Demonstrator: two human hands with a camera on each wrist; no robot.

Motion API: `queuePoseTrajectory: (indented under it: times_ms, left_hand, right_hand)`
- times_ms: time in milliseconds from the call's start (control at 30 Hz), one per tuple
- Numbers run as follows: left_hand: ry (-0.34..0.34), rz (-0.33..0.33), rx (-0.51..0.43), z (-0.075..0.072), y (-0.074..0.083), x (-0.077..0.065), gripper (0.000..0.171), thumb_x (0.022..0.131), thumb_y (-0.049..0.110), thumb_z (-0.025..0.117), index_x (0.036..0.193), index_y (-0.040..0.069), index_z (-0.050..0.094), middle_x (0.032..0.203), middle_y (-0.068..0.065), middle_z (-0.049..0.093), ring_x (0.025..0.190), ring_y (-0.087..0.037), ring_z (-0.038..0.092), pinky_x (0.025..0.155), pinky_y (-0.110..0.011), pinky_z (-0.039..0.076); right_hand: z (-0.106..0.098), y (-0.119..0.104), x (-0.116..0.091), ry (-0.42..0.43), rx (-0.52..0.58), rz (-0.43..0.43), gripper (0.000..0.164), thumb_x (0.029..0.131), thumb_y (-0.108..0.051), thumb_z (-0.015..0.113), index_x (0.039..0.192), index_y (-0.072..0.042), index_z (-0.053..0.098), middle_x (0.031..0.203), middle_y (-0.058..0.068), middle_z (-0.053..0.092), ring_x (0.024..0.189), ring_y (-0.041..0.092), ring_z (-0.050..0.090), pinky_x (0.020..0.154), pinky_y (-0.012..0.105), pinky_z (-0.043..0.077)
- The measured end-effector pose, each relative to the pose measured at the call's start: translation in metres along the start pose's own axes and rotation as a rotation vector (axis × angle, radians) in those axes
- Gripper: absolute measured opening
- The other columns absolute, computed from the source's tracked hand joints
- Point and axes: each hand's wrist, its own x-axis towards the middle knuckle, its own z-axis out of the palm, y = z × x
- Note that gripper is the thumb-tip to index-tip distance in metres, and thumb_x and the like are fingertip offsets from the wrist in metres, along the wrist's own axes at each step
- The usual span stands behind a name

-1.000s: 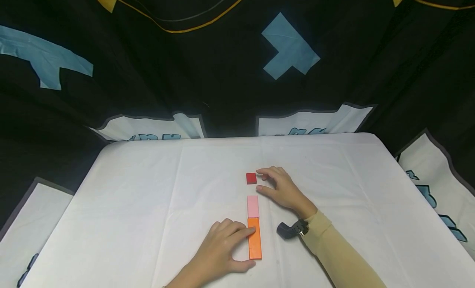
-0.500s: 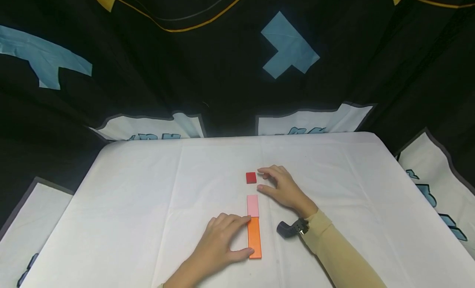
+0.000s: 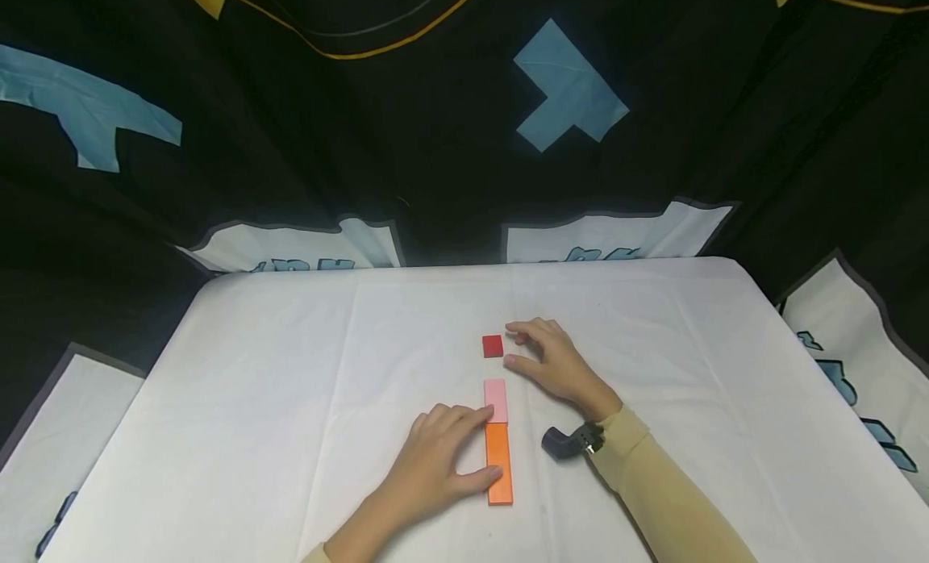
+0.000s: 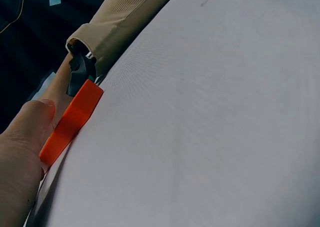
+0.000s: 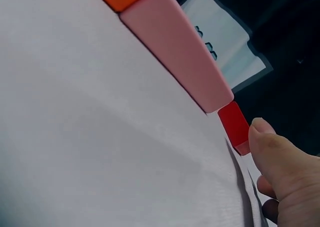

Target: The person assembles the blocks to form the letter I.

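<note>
An orange block (image 3: 498, 448) and a shorter pink block (image 3: 495, 392) lie end to end on the white table. Beyond the pink one, separated by a gap, sits a small red block (image 3: 492, 346). My left hand (image 3: 434, 460) reaches over the row from the left, thumb over the orange block and index fingertip at the pink block's near end; whether they touch I cannot tell. To the right of the red block, my right hand (image 3: 557, 368) has thumb and index finger spread, with nothing between them. In the right wrist view its thumb appears beside the red block (image 5: 233, 124).
The white cloth-covered table (image 3: 239, 402) extends around the blocks. A dark patterned curtain (image 3: 435, 160) hangs behind its far edge. On the right wrist is a black strapped device (image 3: 573, 442), close to the orange block's right side.
My left hand has slid forward along the row: its index fingertip went from the orange block to the pink one, its thumb up the orange block. The right hand and blocks look nearly still.
</note>
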Motion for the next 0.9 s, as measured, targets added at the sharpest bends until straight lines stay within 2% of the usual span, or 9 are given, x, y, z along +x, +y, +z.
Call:
queuePoseTrajectory:
  times_ms: [233,533,900]
  left_hand:
    - [-0.011,0.005,-0.012,0.001,0.000,0.004,0.064,0.081,0.055,0.071,0.136,0.026,0.059,0.117,0.016,0.062,0.103,-0.003,0.049,0.094,-0.033,0.041]
    - [-0.006,0.029,0.021,0.002,-0.001,0.005,0.059,0.079,0.054,0.074,0.131,0.027,0.064,0.114,0.016,0.060,0.101,-0.004,0.048,0.092,-0.032,0.040]
    - [0.000,0.034,0.035,0.003,-0.002,0.004,0.060,0.079,0.055,0.074,0.131,0.027,0.064,0.115,0.016,0.061,0.100,-0.003,0.048,0.091,-0.031,0.040]
  right_hand:
    - [0.002,-0.001,0.006,0.000,-0.033,-0.005,0.056,0.086,-0.038,0.075,0.137,-0.021,0.059,0.110,-0.003,0.063,0.113,0.018,0.049,0.103,0.047,0.042]
    - [0.005,-0.003,0.014,-0.030,-0.061,-0.011,0.059,0.086,-0.042,0.075,0.138,-0.022,0.058,0.108,-0.005,0.062,0.107,0.016,0.047,0.098,0.042,0.039]
    - [0.007,-0.004,0.018,-0.057,-0.115,-0.028,0.053,0.086,-0.043,0.074,0.134,-0.026,0.061,0.111,-0.005,0.062,0.108,0.016,0.047,0.094,0.039,0.039]
